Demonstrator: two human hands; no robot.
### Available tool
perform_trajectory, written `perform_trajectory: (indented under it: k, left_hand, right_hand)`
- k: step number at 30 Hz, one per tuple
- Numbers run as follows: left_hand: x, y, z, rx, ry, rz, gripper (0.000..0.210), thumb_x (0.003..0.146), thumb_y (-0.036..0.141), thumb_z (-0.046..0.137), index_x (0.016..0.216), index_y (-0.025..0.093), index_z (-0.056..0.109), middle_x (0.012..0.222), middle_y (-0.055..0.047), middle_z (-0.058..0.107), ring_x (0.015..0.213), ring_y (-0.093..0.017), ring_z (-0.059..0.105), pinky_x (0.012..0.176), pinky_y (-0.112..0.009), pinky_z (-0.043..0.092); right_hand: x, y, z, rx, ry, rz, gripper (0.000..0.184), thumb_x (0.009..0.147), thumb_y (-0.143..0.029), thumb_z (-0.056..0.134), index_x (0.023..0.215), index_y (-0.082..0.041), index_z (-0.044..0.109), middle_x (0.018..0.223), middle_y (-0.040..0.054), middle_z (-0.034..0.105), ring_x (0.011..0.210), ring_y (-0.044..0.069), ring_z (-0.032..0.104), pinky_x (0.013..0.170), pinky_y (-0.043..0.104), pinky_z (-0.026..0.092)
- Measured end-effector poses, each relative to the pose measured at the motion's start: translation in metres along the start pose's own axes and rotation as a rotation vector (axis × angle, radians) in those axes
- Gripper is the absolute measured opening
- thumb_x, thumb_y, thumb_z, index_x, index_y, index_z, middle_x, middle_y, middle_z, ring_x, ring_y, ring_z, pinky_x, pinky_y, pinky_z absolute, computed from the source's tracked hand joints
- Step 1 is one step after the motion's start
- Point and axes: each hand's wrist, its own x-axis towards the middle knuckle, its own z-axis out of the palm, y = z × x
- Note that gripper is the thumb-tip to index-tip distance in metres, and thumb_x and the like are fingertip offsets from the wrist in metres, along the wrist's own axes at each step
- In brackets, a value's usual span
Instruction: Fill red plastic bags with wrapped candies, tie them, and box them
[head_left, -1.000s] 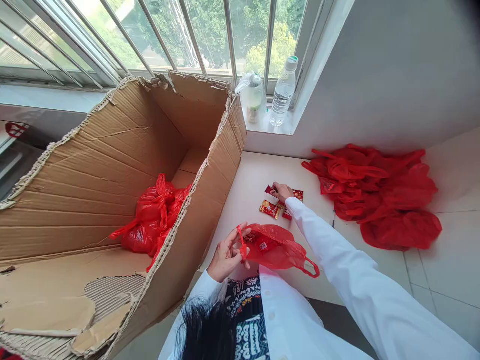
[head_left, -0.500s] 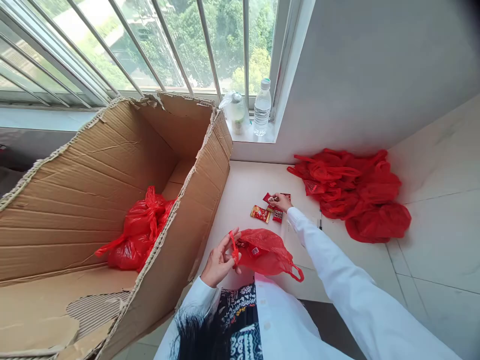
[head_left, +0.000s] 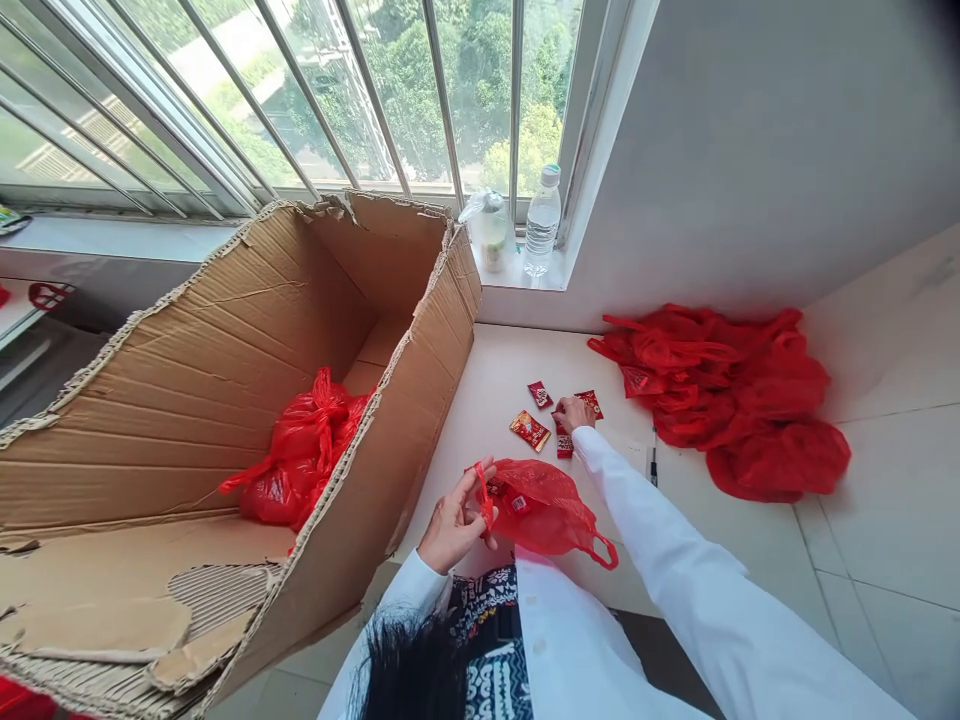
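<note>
Red plastic bag (head_left: 551, 520) lies low over the near part of the counter (head_left: 510, 350), its mouth partly open toward the left hand (head_left: 457, 522). That hand is clamped on one handle of the bag, with the thumb and fingers closing on the thin plastic; the other handle hangs loose on the right side. Small packets show dimly inside, one bearing a white label.

Farther back, the right hand (head_left: 576, 413) reaches down among red snack packets, its fingertips lowered to them. Whether the fingers grip one cannot be told, since the back of the hand covers them. A small dark-red packet (head_left: 540, 394) lies just beyond to the left, a gold-edged packet (head_left: 530, 431) lies nearer, and another packet (head_left: 591, 405) sticks out to the right of the hand.

A black pen (head_left: 654, 468) rests right of the white sleeve (head_left: 652, 520), near a heap of red bags (head_left: 735, 390) against the wall. To the left stands a large cardboard box (head_left: 210, 370) with ragged edges, holding knotted red bags (head_left: 300, 455). On the windowsill, a clear water bottle (head_left: 543, 225) stands upright.
</note>
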Motion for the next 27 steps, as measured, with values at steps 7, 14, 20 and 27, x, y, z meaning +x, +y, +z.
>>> perform_trajectory:
  k: [7,14,20,27]
  left_hand:
    - [0.001,0.012,0.004,0.108,-0.016,0.016,0.071,0.075,0.014,0.053,0.141,0.026,0.033,0.146,-0.013,0.038,0.045,-0.004,0.062,0.050,-0.021,0.054]
    - [0.000,0.011,0.005,0.108,-0.056,0.028,0.074,0.074,0.016,0.055,0.143,0.025,0.030,0.141,-0.015,0.044,0.047,-0.007,0.063,0.048,-0.021,0.051]
    - [-0.011,0.005,0.000,-0.002,-0.012,0.027,0.054,0.077,0.036,0.063,0.126,0.015,0.053,0.126,-0.017,0.057,0.047,-0.009,0.062,0.053,-0.025,0.051]
    - [-0.022,0.004,-0.006,-0.074,0.069,0.088,0.049,0.087,0.052,0.045,0.107,0.011,0.064,0.090,-0.010,0.068,0.061,-0.013,0.060,0.070,-0.031,0.052]
  right_hand:
    - [-0.114,-0.008,-0.053,0.349,-0.505,-0.484,0.026,0.087,-0.041,0.050,0.092,-0.017,0.055,0.084,0.0025,0.066,0.071,0.013,0.062,0.063,0.024,0.047]
    - [-0.161,-0.035,0.032,-0.215,-0.165,-0.404,0.020,0.088,-0.016,0.041,0.103,-0.014,0.054,0.100,0.0128,0.064,0.090,0.023,0.060,0.073,0.032,0.043]
    - [-0.168,-0.022,0.019,-0.316,-0.083,-0.381,0.034,0.086,-0.010,0.042,0.118,-0.017,0.052,0.110,0.0134,0.061,0.098,0.024,0.058,0.078,0.033,0.042]
    - [-0.191,0.006,-0.016,-0.402,0.273,-0.284,0.051,0.076,-0.013,0.058,0.125,-0.019,0.050,0.117,0.0154,0.056,0.104,0.029,0.052,0.080,0.035,0.041]
